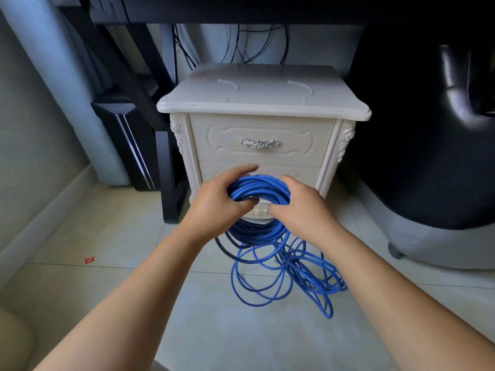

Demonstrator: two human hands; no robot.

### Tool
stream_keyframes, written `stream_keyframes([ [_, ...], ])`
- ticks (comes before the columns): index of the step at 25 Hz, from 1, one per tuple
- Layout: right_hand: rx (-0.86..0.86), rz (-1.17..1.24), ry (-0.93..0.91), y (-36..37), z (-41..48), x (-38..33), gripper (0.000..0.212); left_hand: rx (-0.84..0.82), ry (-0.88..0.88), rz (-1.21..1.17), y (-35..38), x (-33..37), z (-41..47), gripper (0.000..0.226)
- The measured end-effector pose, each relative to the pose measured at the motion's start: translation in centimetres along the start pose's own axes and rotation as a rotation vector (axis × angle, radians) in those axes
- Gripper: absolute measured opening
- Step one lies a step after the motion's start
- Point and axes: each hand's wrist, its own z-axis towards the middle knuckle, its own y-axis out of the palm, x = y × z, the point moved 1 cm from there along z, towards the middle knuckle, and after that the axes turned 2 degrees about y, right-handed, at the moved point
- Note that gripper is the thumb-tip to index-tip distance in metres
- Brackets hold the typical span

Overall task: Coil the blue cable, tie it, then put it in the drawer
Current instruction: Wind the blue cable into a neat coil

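Note:
A coil of blue cable [258, 190] is held up in front of a cream bedside cabinet [263, 103]. My left hand [217, 200] grips the coil's left side, thumb under the strands. On the coil's right side my right hand [297, 203] curls round the bundle. Below the hands the coil hangs down, and several loose loops of the same cable [289, 279] lie tangled on the floor tiles. The cabinet's upper drawer [261, 140], with its silver handle, is closed. The lower drawer [214, 170] is partly hidden behind my hands.
A black desk frame [166, 162] and a black computer case [128, 145] stand left of the cabinet. A black chair on a grey base [439, 231] fills the right. Dark wires [241, 46] hang behind the cabinet. A small red scrap [89, 260] lies on the floor.

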Motion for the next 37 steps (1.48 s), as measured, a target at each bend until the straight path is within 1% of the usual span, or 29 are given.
stream_keyframes([
  [2, 0.033, 0.080, 0.020, 0.1, -0.1, 0.1, 0.019, 0.001, -0.087, -0.191, 0.2, -0.1, 0.0, 0.041],
  [4, 0.066, 0.150, 0.042, 0.1, 0.2, 0.2, 0.017, 0.048, -0.089, -0.306, 0.6, 0.3, -0.1, 0.033],
  [5, 0.071, 0.181, 0.049, 0.0, 0.3, 0.1, 0.019, 0.079, -0.084, -0.334, 0.8, 0.5, 0.0, 0.031],
  [7, 0.015, 0.276, 0.044, -0.3, 0.3, 0.0, 0.028, 0.119, -0.095, -0.381, 1.0, 0.9, -0.1, 0.031],
  [8, -0.033, 0.347, 0.034, -0.4, 0.1, -0.1, 0.029, 0.128, -0.115, -0.400, 0.9, 1.0, -0.1, 0.030],
  [11, -0.120, 0.575, 0.037, -1.2, -0.3, -0.6, 0.019, 0.122, -0.199, -0.449, 0.4, 0.6, 0.1, 0.027],
  [12, -0.129, 0.626, 0.045, -1.4, -0.3, -0.7, 0.023, 0.123, -0.223, -0.470, 0.3, 0.5, 0.1, 0.026],
  [14, -0.154, 0.688, 0.096, -1.5, 0.0, -0.5, 0.037, 0.146, -0.263, -0.520, 0.3, 0.4, 0.1, 0.026],
  [17, -0.228, 0.650, 0.177, -1.0, 0.2, 0.0, 0.054, 0.207, -0.313, -0.587, 0.1, 0.2, 0.1, 0.025],
  [22, -0.322, 0.538, 0.139, -1.1, -1.1, -0.3, 0.057, 0.337, -0.382, -0.654, -0.6, -0.4, 0.3, 0.024],
  [24, -0.331, 0.481, 0.136, -0.3, -1.4, -0.4, 0.052, 0.385, -0.403, -0.713, -0.3, -0.2, 0.1, 0.024],
  [26, -0.266, 0.537, 0.186, 0.9, -1.6, -0.5, 0.047, 0.416, -0.409, -0.745, 0.6, 0.3, -0.3, 0.024],
  [28, -0.129, 0.686, 0.275, 1.8, -1.4, -0.4, 0.041, 0.424, -0.435, -0.768, 1.9, 1.0, -0.9, 0.023],
  [30, -0.001, 0.847, 0.342, 2.0, -1.1, -0.2, 0.035, 0.399, -0.442, -0.814, 3.1, 1.5, -1.5, 0.017],
  [31, 0.054, 0.889, 0.353, 2.0, -1.0, -0.1, 0.031, 0.373, -0.446, -0.825, 3.5, 1.6, -1.6, 0.012],
  [33, 0.131, 0.882, 0.352, 2.0, -0.7, 0.2, 0.019, 0.295, -0.476, -0.837, 3.6, 1.5, -1.5, 0.004],
  [34, 0.147, 0.864, 0.349, 2.0, -0.6, 0.3, 0.014, 0.245, -0.505, -0.840, 3.4, 1.2, -1.3, 0.004],
  [37, 0.135, 0.796, 0.308, 1.3, -0.2, 0.3, 0.016, 0.090, -0.584, -0.806, 2.1, 0.7, -0.7, 0.006],
])
